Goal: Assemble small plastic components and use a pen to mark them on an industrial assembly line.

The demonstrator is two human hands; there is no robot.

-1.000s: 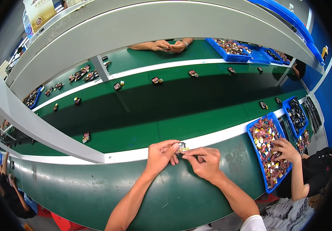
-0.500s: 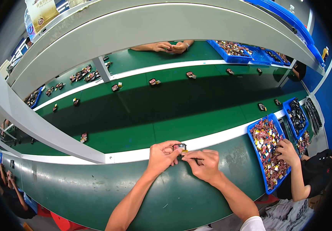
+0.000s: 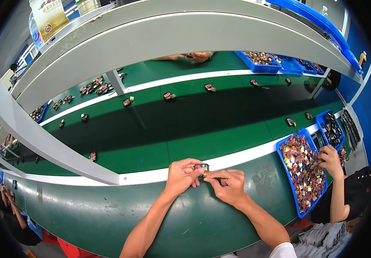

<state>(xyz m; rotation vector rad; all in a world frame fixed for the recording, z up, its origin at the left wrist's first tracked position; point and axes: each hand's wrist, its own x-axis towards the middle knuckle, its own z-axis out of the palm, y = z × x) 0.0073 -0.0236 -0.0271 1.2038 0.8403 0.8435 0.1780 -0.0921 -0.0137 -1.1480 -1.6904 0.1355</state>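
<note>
Over the near edge of the belt's white rail, my left hand (image 3: 182,175) grips a small black-framed electronic piece (image 3: 201,167) between thumb and fingers. Part of a grey and reddish face shows on it. My right hand (image 3: 229,185) is closed in a pinch at the lower right of that piece. A thin dark thing shows along its fingers, too small to name. Both wrists are held above the green worktable (image 3: 151,215). The underside of the piece is hidden by my fingers.
A blue tray (image 3: 297,206) of small red, white and yellow wired parts stands at right, a co-worker's hand (image 3: 330,161) beside it. Behind it is a blue tray of black parts (image 3: 332,131). Several pieces lie on the green belt (image 3: 220,133). A grey beam (image 3: 172,32) crosses overhead.
Pieces on the belt's far side have shifted slightly left. The yellow bit below the held piece shows less now. The co-worker's hand at right has moved back from the parts.
</note>
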